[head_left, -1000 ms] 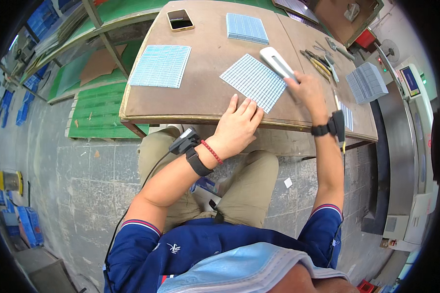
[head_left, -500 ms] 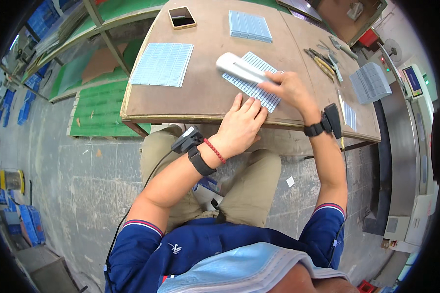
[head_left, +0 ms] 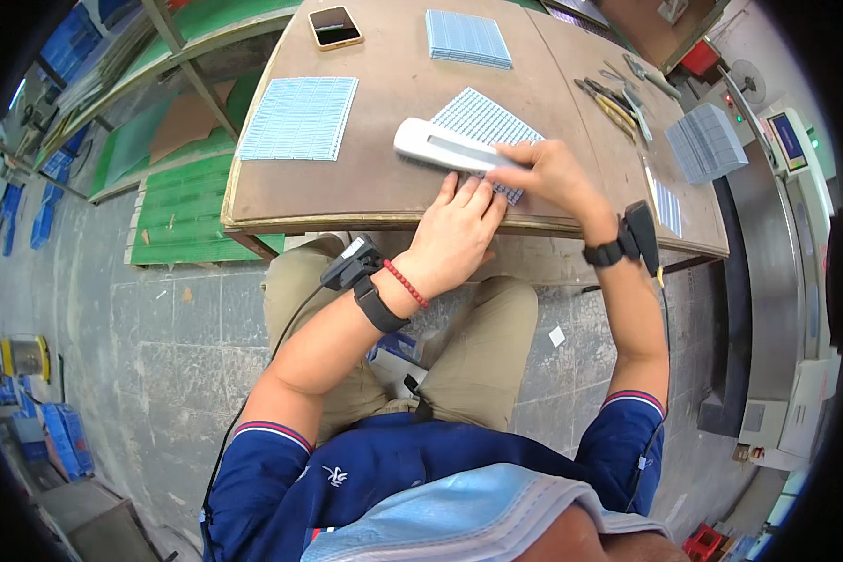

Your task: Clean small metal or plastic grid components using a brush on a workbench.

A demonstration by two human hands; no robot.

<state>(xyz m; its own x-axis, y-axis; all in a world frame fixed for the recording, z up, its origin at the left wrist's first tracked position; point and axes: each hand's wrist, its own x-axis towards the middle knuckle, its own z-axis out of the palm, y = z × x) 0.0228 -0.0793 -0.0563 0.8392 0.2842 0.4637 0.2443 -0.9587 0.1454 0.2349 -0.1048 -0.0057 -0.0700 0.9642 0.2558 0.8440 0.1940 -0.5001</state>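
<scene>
My right hand (head_left: 554, 178) is closed around one end of a long white tool (head_left: 429, 140) with a rounded far end and a grey slot-like strip along it; its exact kind does not show. The tool lies slantwise over a light blue sheet (head_left: 482, 114) marked with a dark grid, near the table's front edge. My left hand (head_left: 454, 229) lies flat by the sheet's near corner, fingers stretched out and fingertips beside the tool. Part of the sheet is hidden beneath the tool and both hands.
Blue gridded sheets (head_left: 300, 117) lie at the table's left, and a blue stack (head_left: 468, 39) stands at the back. A phone (head_left: 335, 27) lies back left. Pliers (head_left: 611, 108) and other hand tools are on the right, with another blue stack (head_left: 707, 145) at the right edge.
The white tool has swung toward me and slightly left over the sheet, my right hand moving nearer with it. My left hand stays almost in place.
</scene>
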